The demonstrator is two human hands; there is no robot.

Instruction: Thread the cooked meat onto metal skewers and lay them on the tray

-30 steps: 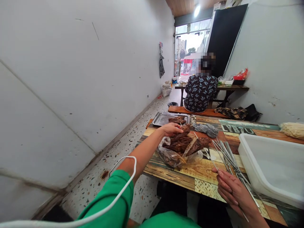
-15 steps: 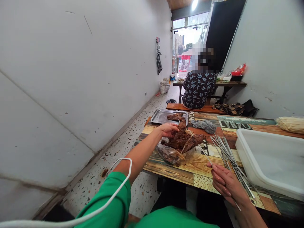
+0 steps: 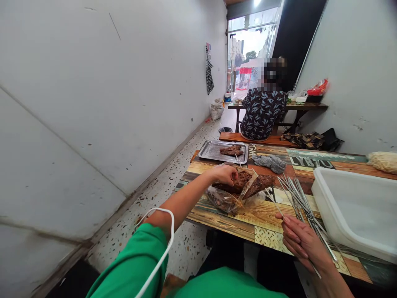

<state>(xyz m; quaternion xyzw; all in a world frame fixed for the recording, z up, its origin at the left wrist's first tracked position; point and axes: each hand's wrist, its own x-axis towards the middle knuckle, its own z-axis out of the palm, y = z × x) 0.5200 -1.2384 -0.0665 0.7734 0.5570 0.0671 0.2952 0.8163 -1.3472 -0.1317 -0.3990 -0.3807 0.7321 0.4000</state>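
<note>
My left hand point(image 3: 226, 174) reaches into a clear plastic bag point(image 3: 228, 203) of dark brown meat. Its fingers are curled and closed on the meat point(image 3: 240, 181) at the top of the pile; the fingertips are partly hidden. In my right hand point(image 3: 302, 236) is a thin metal skewer point(image 3: 274, 201), gripped near its lower end and slanting up to the left. A flat, speckled piece of meat point(image 3: 259, 185) sits at the skewer's far end, over the bag's right side. Beside my right hand lies a bundle of metal skewers point(image 3: 302, 200).
A metal tray point(image 3: 206, 154) behind the bag holds skewered meat point(image 3: 232, 150). Grey gloves or cloth point(image 3: 269, 163) lie right of it. A white plastic tub point(image 3: 324, 203) stands at the right. A person point(image 3: 263, 111) sits on a bench point(image 3: 229, 138) beyond the table.
My left hand has come down from holding a meat piece above the bag to the pile inside it. My right hand still holds the skewer; the view has shifted slightly.
</note>
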